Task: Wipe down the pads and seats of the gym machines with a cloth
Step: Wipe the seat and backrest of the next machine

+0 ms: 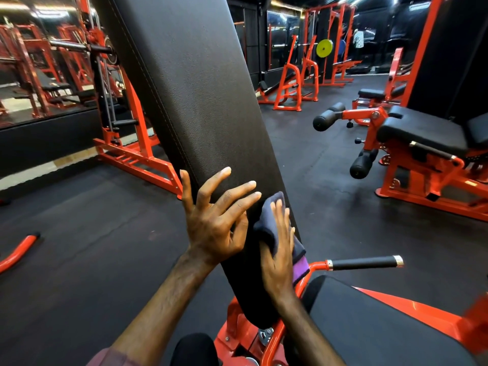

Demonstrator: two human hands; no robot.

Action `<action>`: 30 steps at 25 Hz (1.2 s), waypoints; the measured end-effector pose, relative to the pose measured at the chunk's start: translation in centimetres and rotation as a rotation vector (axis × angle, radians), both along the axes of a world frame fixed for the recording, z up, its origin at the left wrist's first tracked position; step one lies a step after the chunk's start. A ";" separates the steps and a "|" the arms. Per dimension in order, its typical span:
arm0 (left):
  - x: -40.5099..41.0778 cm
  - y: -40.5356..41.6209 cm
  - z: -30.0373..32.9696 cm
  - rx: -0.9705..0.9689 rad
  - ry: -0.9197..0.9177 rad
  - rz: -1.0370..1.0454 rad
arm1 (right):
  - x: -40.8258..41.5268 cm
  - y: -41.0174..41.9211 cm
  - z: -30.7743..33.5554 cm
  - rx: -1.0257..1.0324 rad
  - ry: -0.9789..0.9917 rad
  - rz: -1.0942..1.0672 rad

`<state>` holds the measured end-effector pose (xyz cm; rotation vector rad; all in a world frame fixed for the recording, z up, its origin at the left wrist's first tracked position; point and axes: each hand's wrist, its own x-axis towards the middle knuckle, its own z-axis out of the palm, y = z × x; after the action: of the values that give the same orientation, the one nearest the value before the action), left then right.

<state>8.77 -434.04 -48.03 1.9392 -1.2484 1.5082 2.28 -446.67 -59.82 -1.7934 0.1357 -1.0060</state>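
Two hands meet the tilted back pad (200, 107). Left hand (215, 220) rests splayed and released against its edge. Right hand (278, 249) presses a dark cloth (266, 220) flat onto it, fingers straight.

Left hand (214, 220) is resting spread-fingered against the back pad (190, 88), thumb up along its left edge, fingers straight. Right hand (278, 249) is pressing flat on the cloth (266, 228) at the pad's lower right edge. Both forearms are reaching up toward it.

A yellow weight plate (324, 48) hangs on a far rack, beside perhaps a person (358, 39).
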 end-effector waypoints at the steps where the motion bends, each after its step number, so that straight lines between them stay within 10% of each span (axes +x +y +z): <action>1: 0.0 0.0 0.0 0.002 0.003 0.001 | -1.2 -0.1 -1.9 -0.093 -0.025 0.025; 7: 0.0 0.0 0.0 0.000 0.008 0.009 | 3.1 -3.1 0.7 0.214 0.181 -0.140; 12: -0.1 0.0 0.0 0.003 0.016 0.007 | -0.4 -2.1 -3.8 -0.087 0.001 0.002; 17: 0.0 0.0 0.1 0.001 0.009 0.006 | 3.5 -4.8 -0.5 0.231 0.199 -0.182; 25: 0.1 0.0 -0.1 -0.009 -0.004 -0.010 | -0.4 -3.9 -7.8 0.116 0.109 -0.151; 30: 0.1 0.0 -0.1 -0.011 -0.007 -0.014 | 4.0 -5.4 -1.2 0.223 0.129 -0.158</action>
<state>8.88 -434.05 -48.15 1.9165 -1.2517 1.5128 6.33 -452.02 -61.00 -1.6610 0.4582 -0.9447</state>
